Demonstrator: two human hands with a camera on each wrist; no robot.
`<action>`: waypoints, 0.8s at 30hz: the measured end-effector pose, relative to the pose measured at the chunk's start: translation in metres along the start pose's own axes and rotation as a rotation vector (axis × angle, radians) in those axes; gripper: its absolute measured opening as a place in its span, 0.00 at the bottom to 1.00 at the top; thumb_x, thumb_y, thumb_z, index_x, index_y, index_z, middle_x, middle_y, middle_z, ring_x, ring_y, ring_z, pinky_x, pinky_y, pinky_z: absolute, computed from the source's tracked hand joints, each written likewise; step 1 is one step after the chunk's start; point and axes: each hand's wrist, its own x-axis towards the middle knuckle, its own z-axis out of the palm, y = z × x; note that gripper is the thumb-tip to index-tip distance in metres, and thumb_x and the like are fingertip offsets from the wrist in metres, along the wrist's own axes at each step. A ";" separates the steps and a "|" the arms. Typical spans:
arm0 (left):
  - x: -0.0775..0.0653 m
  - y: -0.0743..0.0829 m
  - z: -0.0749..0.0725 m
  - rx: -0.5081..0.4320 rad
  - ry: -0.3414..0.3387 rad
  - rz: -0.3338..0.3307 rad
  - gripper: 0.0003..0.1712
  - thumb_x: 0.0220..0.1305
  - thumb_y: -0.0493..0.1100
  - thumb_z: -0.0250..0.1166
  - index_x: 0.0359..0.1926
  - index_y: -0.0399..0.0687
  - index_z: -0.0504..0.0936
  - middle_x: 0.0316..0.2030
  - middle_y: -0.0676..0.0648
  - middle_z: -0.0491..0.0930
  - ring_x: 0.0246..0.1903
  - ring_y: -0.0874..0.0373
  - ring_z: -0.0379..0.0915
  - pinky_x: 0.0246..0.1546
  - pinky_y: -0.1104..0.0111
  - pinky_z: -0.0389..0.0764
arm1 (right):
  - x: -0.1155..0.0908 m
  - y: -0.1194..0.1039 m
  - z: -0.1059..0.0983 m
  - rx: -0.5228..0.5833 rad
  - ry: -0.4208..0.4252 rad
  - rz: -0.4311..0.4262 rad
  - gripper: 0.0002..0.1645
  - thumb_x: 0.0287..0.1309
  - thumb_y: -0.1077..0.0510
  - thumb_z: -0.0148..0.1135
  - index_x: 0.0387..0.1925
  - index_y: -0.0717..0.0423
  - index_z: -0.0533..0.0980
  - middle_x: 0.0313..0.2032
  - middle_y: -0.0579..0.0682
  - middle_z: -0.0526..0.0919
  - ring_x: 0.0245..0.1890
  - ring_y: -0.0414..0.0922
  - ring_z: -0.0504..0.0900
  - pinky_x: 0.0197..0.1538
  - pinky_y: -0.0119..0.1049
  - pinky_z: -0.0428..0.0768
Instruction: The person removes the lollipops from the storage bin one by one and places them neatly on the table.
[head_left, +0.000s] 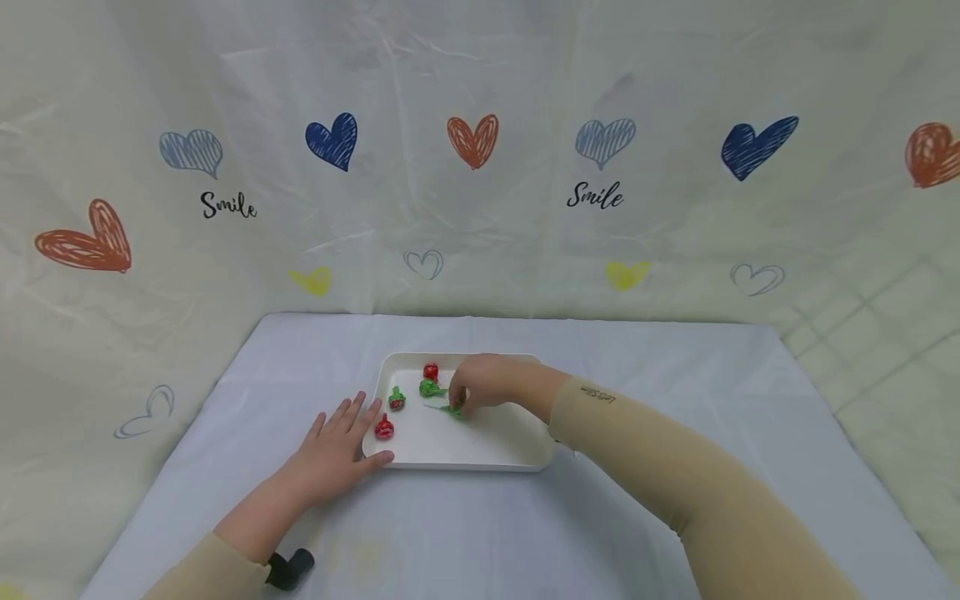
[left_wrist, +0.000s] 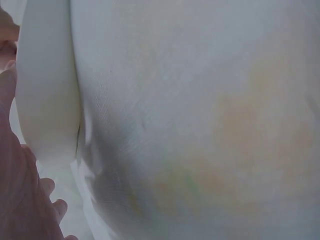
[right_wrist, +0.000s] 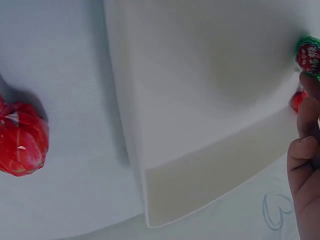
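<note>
A shallow white tray (head_left: 480,448) lies on the cloth with several wrapped lollipops in it. My right hand (head_left: 480,385) reaches over it and pinches a green lollipop (head_left: 454,412) whose white stick points left. In the right wrist view, fingers (right_wrist: 309,117) are at a green-and-red wrapper (right_wrist: 309,56). Left of that hand lie a red lollipop (head_left: 431,372), a green one (head_left: 430,389), another green one (head_left: 397,399) and a red one (head_left: 384,428). My left hand (head_left: 335,454), fingers spread, rests at the tray's left edge, its thumb at the near corner.
Outside the tray, a red-wrapped lollipop (right_wrist: 22,142) lies on the cloth in the right wrist view; my right arm hides that area from the head view. White cloth (head_left: 637,358) covers the table. Behind hangs a pale curtain (head_left: 525,233) printed with hearts.
</note>
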 end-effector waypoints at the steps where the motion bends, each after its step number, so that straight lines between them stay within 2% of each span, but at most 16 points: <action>1: 0.000 -0.001 0.000 0.000 -0.001 0.000 0.57 0.60 0.77 0.55 0.79 0.52 0.50 0.78 0.39 0.42 0.75 0.37 0.37 0.69 0.35 0.39 | -0.002 0.001 0.000 0.007 -0.002 0.004 0.07 0.59 0.54 0.72 0.40 0.39 0.87 0.35 0.32 0.82 0.40 0.35 0.77 0.50 0.31 0.78; 8: 0.001 -0.002 0.002 0.011 -0.001 -0.003 0.56 0.60 0.77 0.55 0.79 0.52 0.49 0.78 0.39 0.42 0.76 0.37 0.37 0.69 0.35 0.39 | -0.014 0.009 -0.002 0.004 -0.002 0.032 0.08 0.60 0.56 0.70 0.38 0.37 0.87 0.39 0.31 0.82 0.44 0.35 0.76 0.54 0.34 0.77; 17: 0.001 -0.002 0.002 -0.004 -0.003 0.002 0.56 0.60 0.76 0.56 0.79 0.51 0.50 0.78 0.39 0.42 0.75 0.37 0.37 0.69 0.35 0.39 | -0.020 0.016 -0.006 0.094 0.034 0.062 0.10 0.59 0.54 0.71 0.42 0.37 0.87 0.44 0.35 0.84 0.53 0.43 0.77 0.57 0.39 0.76; 24: 0.001 -0.002 0.002 -0.005 0.002 0.003 0.56 0.61 0.75 0.56 0.79 0.51 0.50 0.78 0.39 0.42 0.75 0.37 0.37 0.69 0.35 0.39 | -0.021 0.016 -0.008 0.116 0.025 0.106 0.12 0.56 0.51 0.73 0.44 0.38 0.86 0.38 0.34 0.82 0.45 0.38 0.77 0.50 0.35 0.78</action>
